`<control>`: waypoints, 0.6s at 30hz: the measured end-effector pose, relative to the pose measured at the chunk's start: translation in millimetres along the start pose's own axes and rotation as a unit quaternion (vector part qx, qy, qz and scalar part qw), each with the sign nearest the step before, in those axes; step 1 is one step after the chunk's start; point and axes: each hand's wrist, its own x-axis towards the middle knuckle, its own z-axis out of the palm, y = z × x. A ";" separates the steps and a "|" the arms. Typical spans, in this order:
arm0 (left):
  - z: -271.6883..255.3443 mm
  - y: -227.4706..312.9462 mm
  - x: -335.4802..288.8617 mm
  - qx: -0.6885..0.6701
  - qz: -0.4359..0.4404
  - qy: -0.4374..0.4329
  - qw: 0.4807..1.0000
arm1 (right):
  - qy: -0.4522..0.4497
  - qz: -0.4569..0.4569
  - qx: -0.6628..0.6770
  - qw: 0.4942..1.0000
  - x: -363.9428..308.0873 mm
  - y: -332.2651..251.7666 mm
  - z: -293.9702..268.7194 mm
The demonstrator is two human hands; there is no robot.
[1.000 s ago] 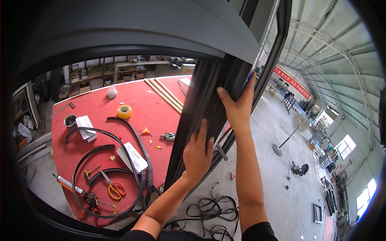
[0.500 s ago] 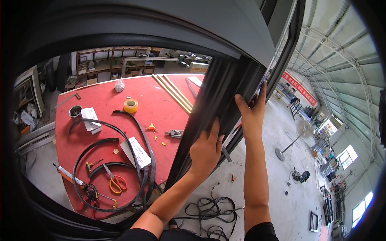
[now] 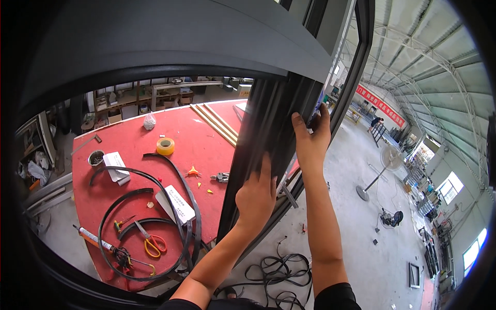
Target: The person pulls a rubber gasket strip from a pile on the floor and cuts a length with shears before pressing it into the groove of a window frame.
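A dark grey window or door frame (image 3: 196,44) spans the upper view, with a black upright profile (image 3: 283,113) running down from it. My right hand (image 3: 314,138) grips this upright's right edge, thumb on the near face and fingers around the side. Lower down, my left hand (image 3: 257,199) lies against the same upright. Its index finger is stretched upward along the profile and the thumb stands apart; its other fingers are partly hidden. Whether a thin strip lies under the fingertips is not visible.
Left of the upright is a red table (image 3: 124,201) with black rubber strips (image 3: 185,186), scissors (image 3: 150,240), a caulking gun (image 3: 121,256), yellow tape (image 3: 165,146) and white boxes (image 3: 175,205). A tangled black strip (image 3: 279,274) lies on the floor. A standing fan (image 3: 380,170) is farther right.
The whole view has shifted a little, so the frame's upright and both hands appear slightly farther left. Both hands stay at nearly the same places on the upright.
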 end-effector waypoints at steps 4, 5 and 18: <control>-19.6 5.1 -1.9 0.003 -0.019 -0.044 0.999 | 0.022 -0.037 -0.037 0.998 -2.1 -3.9 11.1; -23.8 5.8 -2.1 0.001 -0.028 -0.057 0.998 | 0.014 -0.039 -0.039 0.998 -1.2 -5.2 11.0; 15.8 -18.9 -31.4 0.001 0.001 0.065 0.998 | -0.052 -0.038 -0.014 0.998 9.7 2.4 -3.9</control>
